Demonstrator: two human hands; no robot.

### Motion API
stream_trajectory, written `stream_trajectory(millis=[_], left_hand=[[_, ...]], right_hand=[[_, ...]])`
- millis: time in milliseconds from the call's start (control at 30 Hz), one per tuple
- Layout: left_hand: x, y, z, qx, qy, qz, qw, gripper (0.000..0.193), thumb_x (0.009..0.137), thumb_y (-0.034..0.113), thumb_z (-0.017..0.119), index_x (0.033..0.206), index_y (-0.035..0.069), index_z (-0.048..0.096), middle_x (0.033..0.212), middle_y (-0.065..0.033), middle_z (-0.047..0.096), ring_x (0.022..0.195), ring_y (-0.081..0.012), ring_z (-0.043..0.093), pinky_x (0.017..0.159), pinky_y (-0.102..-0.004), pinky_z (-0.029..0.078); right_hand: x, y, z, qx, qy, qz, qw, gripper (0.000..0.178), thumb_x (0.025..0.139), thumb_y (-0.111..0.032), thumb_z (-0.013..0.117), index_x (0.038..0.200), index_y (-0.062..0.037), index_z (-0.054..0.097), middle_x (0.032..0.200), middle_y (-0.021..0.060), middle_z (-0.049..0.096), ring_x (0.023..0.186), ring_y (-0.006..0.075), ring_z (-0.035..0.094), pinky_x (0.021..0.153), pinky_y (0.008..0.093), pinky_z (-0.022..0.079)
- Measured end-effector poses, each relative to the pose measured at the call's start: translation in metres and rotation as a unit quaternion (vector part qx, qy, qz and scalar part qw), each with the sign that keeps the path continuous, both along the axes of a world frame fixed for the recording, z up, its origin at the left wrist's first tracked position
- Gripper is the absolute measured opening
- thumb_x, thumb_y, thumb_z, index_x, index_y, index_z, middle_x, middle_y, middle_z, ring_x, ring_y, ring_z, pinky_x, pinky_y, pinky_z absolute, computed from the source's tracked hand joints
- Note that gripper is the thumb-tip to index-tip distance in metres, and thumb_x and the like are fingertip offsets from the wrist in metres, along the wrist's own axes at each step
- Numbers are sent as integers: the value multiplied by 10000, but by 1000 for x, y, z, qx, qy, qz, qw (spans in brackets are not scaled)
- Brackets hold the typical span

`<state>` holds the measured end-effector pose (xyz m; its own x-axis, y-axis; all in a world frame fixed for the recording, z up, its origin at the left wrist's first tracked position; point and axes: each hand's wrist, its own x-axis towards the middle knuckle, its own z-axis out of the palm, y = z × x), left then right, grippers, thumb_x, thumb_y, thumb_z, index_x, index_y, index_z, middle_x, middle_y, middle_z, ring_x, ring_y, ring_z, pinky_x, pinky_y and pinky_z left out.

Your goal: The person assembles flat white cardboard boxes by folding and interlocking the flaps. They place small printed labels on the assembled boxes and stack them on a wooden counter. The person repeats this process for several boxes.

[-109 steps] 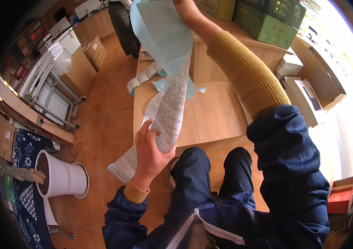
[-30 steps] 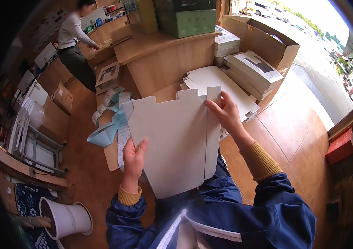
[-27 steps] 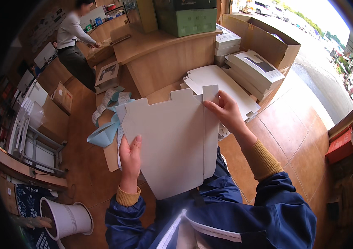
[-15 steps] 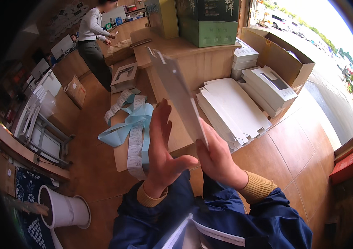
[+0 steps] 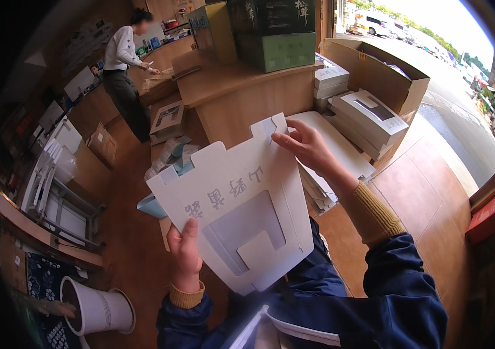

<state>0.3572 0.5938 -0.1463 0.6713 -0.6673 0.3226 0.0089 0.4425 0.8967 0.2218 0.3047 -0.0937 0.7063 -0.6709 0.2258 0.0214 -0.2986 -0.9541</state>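
Note:
A flat white cardboard box blank (image 5: 224, 166) with a cut-out window, tabbed flaps and grey printing is held tilted in front of me. My left hand (image 5: 184, 259) grips its left edge, thumb on the front and fingers hidden behind. At the upper right corner, my right hand (image 5: 311, 152) pinches a small flap. Behind it on the right lies a stack of flat white box blanks (image 5: 340, 148), partly covered by the held one. Pale blue ribbon and white paper strips (image 5: 172, 157) show past its far left corner.
A wooden counter (image 5: 247, 96) carries a green box (image 5: 279, 51). Right of it stand stacked white boxes (image 5: 369, 116) and a large open carton (image 5: 387, 72). At the far left, another person (image 5: 122, 64) handles something. A white pot (image 5: 99, 305) stands at the lower left.
The box blank has turned from edge-on to face me and come lower. My left hand has closed on its left edge; my right hand has shifted up to its far corner.

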Motion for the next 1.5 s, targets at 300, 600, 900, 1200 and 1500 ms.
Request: stream_trajectory(millis=[300, 600, 900, 1200, 1500], left_hand=[[2, 7, 2, 19, 24, -96, 995, 904, 882, 634, 527, 1447, -22, 268, 1419, -136, 419, 1270, -235, 452, 1057, -379, 377], [3, 2, -4, 36, -39, -21, 998, 788, 951, 558, 477, 1473, 6, 268, 1422, -119, 394, 1272, -208, 426, 1059, -364, 359], [14, -19, -14, 79, -40, 40, 995, 560, 1021, 442, 392, 1396, 28, 352, 1291, -96, 515, 1161, -166, 501, 967, -330, 420], [13, -11, -29, 0, 150, -94, 984, 485, 1039, 327, 404, 1383, -14, 387, 1346, -110, 501, 1206, -207, 507, 1002, -343, 426], [-28, 10, 2, 61, -167, -44, 983, 456, 1013, 341, 475, 1261, -42, 496, 1147, -89, 596, 1049, -147, 542, 899, -285, 431]], right_hand=[[-16, 11, 5, 45, 55, 34, 997, 314, 885, -283, 677, 829, 9, 576, 779, 22, 571, 700, 87, 520, 604, 253, 426], [-51, 42, 35, -72, 12, 141, 987, 377, 860, -204, 493, 1080, 91, 575, 908, 90, 607, 843, 151, 556, 785, 294, 468], [-89, 125, 37, -19, -37, 246, 968, 579, 970, -322, 561, 1417, -8, 367, 1306, 85, 499, 1214, 167, 460, 999, 310, 394], [-74, 74, -12, 7, -76, -29, 997, 357, 952, -364, 606, 1002, -16, 544, 834, -5, 559, 768, 59, 516, 639, 232, 440], [-84, 16, -1, 61, 83, 19, 994, 360, 971, -354, 568, 1041, -4, 611, 882, 18, 640, 813, 95, 637, 716, 265, 550]])
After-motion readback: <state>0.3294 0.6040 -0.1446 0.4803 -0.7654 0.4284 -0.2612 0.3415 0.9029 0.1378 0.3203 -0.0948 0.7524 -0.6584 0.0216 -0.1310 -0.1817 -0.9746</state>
